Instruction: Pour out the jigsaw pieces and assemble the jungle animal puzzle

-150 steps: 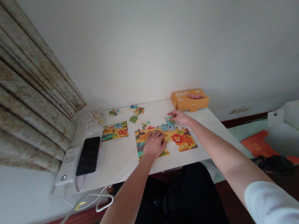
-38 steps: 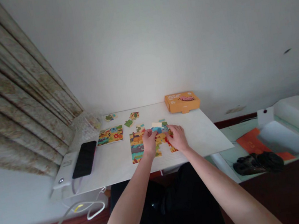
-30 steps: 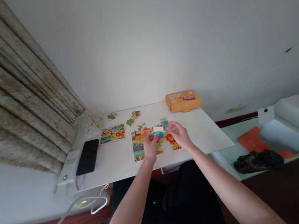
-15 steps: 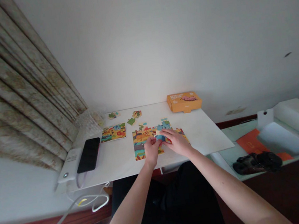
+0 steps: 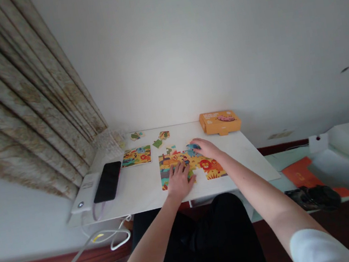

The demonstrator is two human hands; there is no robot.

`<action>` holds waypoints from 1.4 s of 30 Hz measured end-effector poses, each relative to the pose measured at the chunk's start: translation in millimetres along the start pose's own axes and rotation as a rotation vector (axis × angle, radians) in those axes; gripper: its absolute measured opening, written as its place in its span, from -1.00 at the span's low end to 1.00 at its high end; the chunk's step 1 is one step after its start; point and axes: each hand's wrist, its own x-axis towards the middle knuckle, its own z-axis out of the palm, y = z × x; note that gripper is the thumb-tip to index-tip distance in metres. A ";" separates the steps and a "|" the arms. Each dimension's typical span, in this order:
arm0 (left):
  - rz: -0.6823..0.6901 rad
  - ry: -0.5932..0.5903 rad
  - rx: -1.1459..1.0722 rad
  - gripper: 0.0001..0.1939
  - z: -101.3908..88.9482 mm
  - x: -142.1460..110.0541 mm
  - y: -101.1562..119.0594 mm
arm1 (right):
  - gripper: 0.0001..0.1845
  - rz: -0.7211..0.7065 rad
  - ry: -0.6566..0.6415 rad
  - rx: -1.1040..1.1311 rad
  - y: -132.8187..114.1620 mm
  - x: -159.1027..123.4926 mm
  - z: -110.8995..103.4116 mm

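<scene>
A partly assembled jigsaw puzzle (image 5: 172, 159) with orange, yellow and green animal scenes lies on the white table (image 5: 144, 192). My left hand (image 5: 179, 180) rests flat on its lower middle with fingers spread, hiding some of the picture. At the puzzle's upper right edge, my right hand (image 5: 207, 148) is closed on a blue puzzle piece (image 5: 193, 146); its fingertips are partly hidden. Below that hand, a red-maned lion (image 5: 205, 164) shows on the joined part. A gap in the puzzle's lower edge lies right of my left hand. Loose puzzle pieces (image 5: 157, 143) lie beyond the puzzle.
A small picture card (image 5: 136, 156) of the same scene lies to the left. Farther left are a black phone (image 5: 107, 181), a white device (image 5: 83, 192) with a cable, and bubble wrap (image 5: 109, 144). An orange puzzle box (image 5: 221, 122) stands at the back right against the wall.
My hands have moved apart. The left now lies flat on the puzzle; the right has shifted up to the upper edge with a blue piece. The view has tilted slightly.
</scene>
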 end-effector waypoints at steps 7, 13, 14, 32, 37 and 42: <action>0.003 0.006 0.015 -0.50 0.4 -0.6 0.7 | -0.56 0.010 -0.203 -0.004 3.1 34.5 1.9; 0.005 0.015 0.011 -0.51 1.6 0.6 1.1 | -0.58 0.087 -0.257 0.073 9.0 43.1 1.9; 0.003 0.014 0.010 -0.51 2.0 0.8 1.1 | -0.57 0.104 -0.266 0.077 10.3 44.2 1.7; 0.000 0.016 0.000 -0.52 2.9 -0.3 0.8 | -0.53 0.182 -0.211 0.092 15.0 39.7 5.4; 0.005 0.020 -0.006 -0.52 3.4 -0.6 0.3 | -0.48 0.210 -0.211 0.133 18.0 39.6 4.7; 0.001 0.016 -0.008 -0.52 2.2 0.8 0.5 | -0.41 0.222 -0.074 0.061 26.5 19.3 2.9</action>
